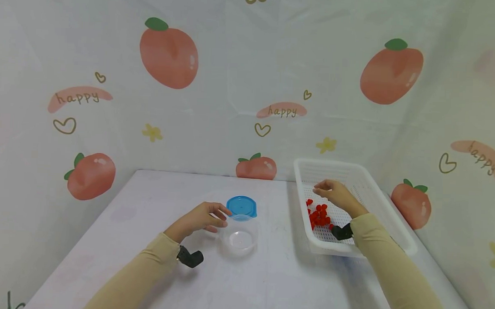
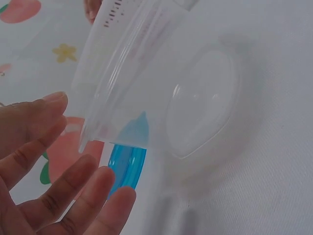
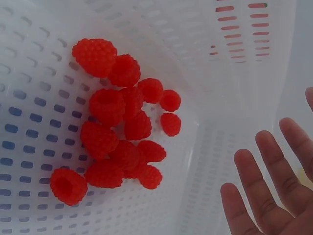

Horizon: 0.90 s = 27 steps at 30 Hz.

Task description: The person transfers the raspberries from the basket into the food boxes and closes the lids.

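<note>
My left hand (image 1: 201, 220) is beside a clear round plastic container (image 1: 244, 245), with its fingers loosely spread near the rim. In the left wrist view nothing lies between the thumb and fingers (image 2: 73, 188); contact with the rim is hard to tell. A blue lid (image 1: 240, 204) lies just behind the container. On the right, my other hand (image 1: 338, 197) hovers over a white perforated basket (image 1: 338, 249), holding nothing. Several red raspberries (image 3: 107, 107) sit clustered on the basket floor, and the right fingers (image 3: 274, 181) extend apart from them in the right wrist view.
The white tabletop (image 1: 267, 282) carries the container, lid and basket. A pale cloth (image 1: 234, 58) with fruit prints hangs behind the table and along its sides. High basket walls surround the raspberries.
</note>
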Tool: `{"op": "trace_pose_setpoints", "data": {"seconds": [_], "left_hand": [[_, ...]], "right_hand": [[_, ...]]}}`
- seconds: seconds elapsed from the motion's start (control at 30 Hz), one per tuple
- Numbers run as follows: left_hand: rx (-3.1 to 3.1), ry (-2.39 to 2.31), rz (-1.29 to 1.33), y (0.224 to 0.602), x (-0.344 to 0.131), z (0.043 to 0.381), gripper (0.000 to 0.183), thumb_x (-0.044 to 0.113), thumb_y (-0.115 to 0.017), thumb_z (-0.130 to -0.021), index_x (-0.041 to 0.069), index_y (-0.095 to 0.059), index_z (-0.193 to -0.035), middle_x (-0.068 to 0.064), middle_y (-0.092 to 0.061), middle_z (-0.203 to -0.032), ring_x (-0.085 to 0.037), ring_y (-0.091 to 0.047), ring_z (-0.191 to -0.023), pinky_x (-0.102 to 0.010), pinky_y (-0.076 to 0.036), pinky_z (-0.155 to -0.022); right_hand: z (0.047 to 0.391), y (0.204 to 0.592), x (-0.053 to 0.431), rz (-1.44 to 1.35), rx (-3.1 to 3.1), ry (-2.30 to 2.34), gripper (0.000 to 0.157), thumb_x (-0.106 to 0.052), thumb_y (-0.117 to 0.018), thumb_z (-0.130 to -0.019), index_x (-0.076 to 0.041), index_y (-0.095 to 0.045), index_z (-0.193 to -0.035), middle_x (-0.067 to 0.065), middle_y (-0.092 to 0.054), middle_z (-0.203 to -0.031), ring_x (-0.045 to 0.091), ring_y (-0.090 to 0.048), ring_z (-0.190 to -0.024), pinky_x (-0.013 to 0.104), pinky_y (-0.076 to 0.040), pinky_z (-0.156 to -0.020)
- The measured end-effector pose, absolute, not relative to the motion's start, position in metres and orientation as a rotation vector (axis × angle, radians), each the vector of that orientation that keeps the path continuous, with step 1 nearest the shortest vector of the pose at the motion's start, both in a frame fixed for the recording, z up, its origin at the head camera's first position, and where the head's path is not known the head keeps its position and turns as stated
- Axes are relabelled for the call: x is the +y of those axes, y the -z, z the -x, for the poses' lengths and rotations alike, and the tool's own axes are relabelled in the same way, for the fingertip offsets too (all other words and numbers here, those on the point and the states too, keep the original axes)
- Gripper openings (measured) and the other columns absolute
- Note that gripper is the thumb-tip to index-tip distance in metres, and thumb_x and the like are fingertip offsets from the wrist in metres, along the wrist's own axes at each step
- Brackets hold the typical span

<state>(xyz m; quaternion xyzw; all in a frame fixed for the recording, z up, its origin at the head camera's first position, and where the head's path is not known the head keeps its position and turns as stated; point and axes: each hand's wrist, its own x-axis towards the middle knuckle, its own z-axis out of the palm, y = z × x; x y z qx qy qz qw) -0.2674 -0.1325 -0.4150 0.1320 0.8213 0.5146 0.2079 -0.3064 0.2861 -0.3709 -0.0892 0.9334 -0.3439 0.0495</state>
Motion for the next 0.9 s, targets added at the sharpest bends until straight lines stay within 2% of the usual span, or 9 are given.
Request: {"op": "trace_pose_setpoints", "data": {"seconds": [0.27, 0.53, 0.9], "left_hand": [[2.278, -1.437, -0.356, 0.417, -0.131, 0.268, 0.032, 0.011, -0.071, -0.086, 0.005, -0.065, -0.117, -0.013, -0.061, -0.11, -0.02, -0.063, -0.094, -0.04, -0.059, -0.079], [2.275, -1.445, -0.338, 0.421, -0.131, 0.269, 0.031, 0.01, -0.071, -0.086, 0.005, -0.065, -0.116, -0.013, -0.06, -0.109, -0.021, -0.062, -0.093, -0.039, -0.059, -0.078], [2.27, -1.431, -0.335, 0.42, -0.13, 0.267, 0.033, 0.009, -0.072, -0.086, 0.004, -0.064, -0.118, -0.013, -0.06, -0.11, -0.021, -0.063, -0.093, -0.04, -0.06, -0.077]], "right_hand": [[0.309, 0.377, 0.294, 0.202, 2.764, 1.123, 0.045, -0.03, -0.054, -0.098, 0.006, -0.053, -0.125, 0.029, -0.057, -0.126, 0.041, -0.056, -0.112, 0.052, -0.048, -0.096], [0.31, 0.384, 0.303, 0.145, 2.669, 1.211, 0.048, -0.026, -0.054, -0.098, 0.009, -0.048, -0.13, 0.031, -0.054, -0.13, 0.047, -0.053, -0.118, 0.056, -0.046, -0.099], [0.311, 0.389, 0.312, 0.055, 2.592, 1.274, 0.052, -0.021, -0.058, -0.096, 0.01, -0.043, -0.134, 0.032, -0.052, -0.132, 0.046, -0.053, -0.119, 0.053, -0.048, -0.098]]}}
